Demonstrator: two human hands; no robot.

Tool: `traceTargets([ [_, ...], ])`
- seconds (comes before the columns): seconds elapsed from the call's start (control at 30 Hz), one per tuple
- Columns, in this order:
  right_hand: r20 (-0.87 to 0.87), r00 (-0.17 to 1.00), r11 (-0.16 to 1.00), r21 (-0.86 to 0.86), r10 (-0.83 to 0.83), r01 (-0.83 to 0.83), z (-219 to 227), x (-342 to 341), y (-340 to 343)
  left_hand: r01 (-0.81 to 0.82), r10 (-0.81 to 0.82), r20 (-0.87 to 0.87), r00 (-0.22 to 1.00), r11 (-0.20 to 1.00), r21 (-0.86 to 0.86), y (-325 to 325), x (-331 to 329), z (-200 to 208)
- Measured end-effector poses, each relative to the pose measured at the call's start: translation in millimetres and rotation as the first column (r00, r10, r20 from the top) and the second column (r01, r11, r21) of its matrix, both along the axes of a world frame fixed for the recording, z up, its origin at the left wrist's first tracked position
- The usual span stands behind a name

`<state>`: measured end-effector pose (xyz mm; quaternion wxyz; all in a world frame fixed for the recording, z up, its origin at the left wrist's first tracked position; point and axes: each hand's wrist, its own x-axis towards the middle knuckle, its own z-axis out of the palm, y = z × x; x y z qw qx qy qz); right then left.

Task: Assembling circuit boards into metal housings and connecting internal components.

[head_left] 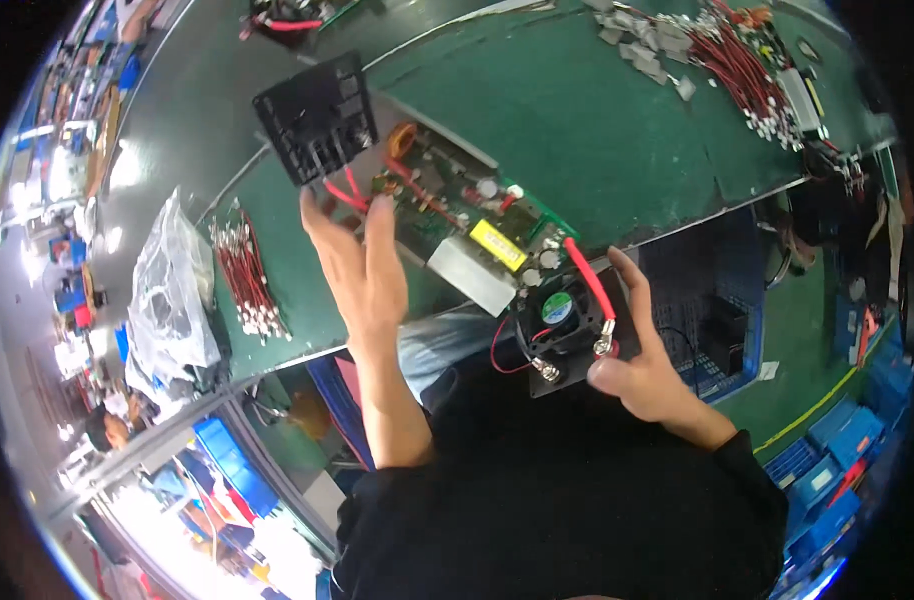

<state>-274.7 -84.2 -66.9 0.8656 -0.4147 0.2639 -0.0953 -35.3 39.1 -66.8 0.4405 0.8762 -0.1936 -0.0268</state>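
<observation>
An opened electronic unit with a green circuit board (pixel 457 200) lies slantwise across the bench edge before me. It carries a yellow-wrapped transformer (pixel 498 246), a copper coil and a silver heat sink (pixel 473 276). At its near right end, a black end panel with a small fan (pixel 557 308) bears two metal terminals, one joined to a thick red cable (pixel 589 278). My right hand (pixel 645 365) grips that panel's right edge, thumb in front. A black socket panel (pixel 319 115) stands tilted at the far left end on red wires. My left hand (pixel 362 270), fingers spread, is close beneath it by the wires.
Bundles of dark red wires with white connectors lie on the green bench mat, one at left (pixel 247 275), another at far right (pixel 742 75). A clear plastic bag (pixel 172 290) sits by the left bundle. A blue crate (pixel 712 300) stands below the bench at right.
</observation>
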Motion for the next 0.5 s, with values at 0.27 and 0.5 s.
traceTargets([
  [0.27, -0.095, 0.995, 0.982, 0.187, -0.006, 0.024, -1.3, 16.9, 24.0, 0.350, -0.522, 0.546, 0.655, 0.851, 0.392, 31.8, 30.3, -39.7],
  [0.5, -0.156, 0.979, 0.987, -0.081, 0.128, -0.142, 28.2, 32.9, 9.0, 0.374, -0.411, 0.341, 0.846, 0.912, 0.170, 22.3, 30.0, -34.7],
])
